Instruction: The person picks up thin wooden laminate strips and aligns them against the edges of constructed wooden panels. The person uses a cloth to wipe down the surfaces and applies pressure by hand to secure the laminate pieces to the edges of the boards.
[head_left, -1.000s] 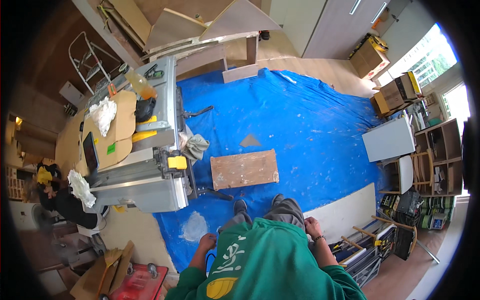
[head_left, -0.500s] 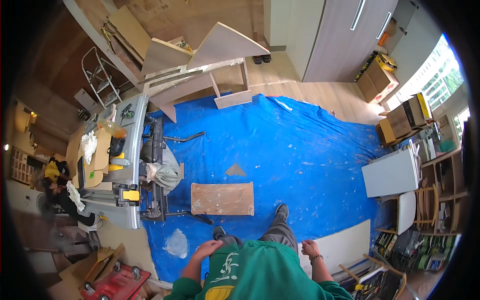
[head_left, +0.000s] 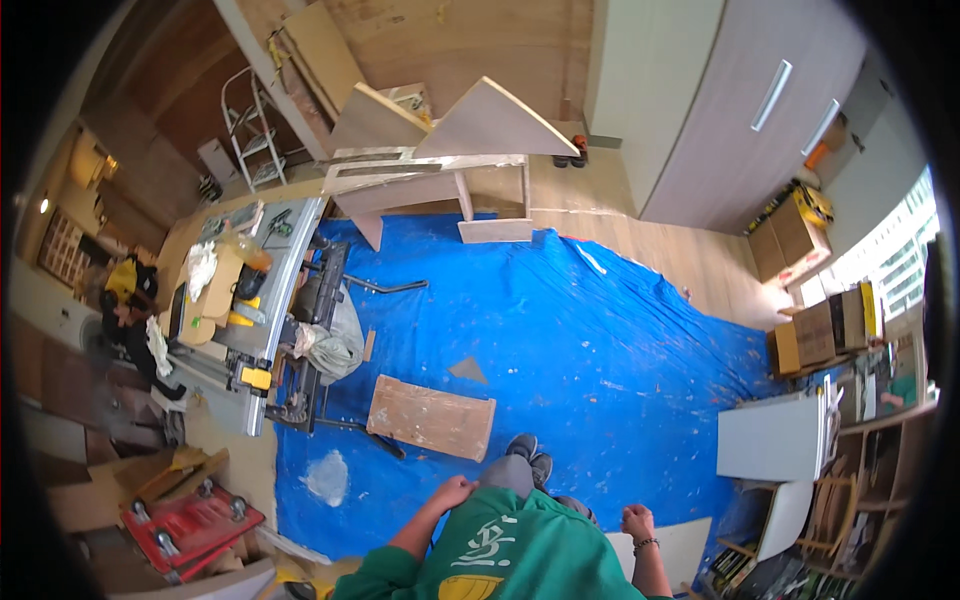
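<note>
My left hand (head_left: 455, 492) hangs beside my left thigh with its fingers curled in, and nothing shows in it. By my right side, my right hand (head_left: 638, 521) is loosely closed, with a bracelet on the wrist and no object visible in it. A paint-marked wooden board (head_left: 432, 417) lies on the blue sheet (head_left: 600, 340) ahead of my left hand and left of my shoes (head_left: 530, 455). Past it rests a small grey triangular offcut (head_left: 467, 370). Below my right hand, a pale flat panel (head_left: 685, 545) lies on the floor.
A table saw (head_left: 290, 290) on a folding stand holds tools and cardboard at left, its legs reaching over the sheet. Cut panels (head_left: 500, 125) lean on a frame ahead. A red wheeled dolly (head_left: 190, 525) is at lower left; a white cabinet (head_left: 765, 438) stands right.
My view has turned and tilted; the room sits lower in the picture. My feet, apart before, are now close together. Both hands stay at my sides.
</note>
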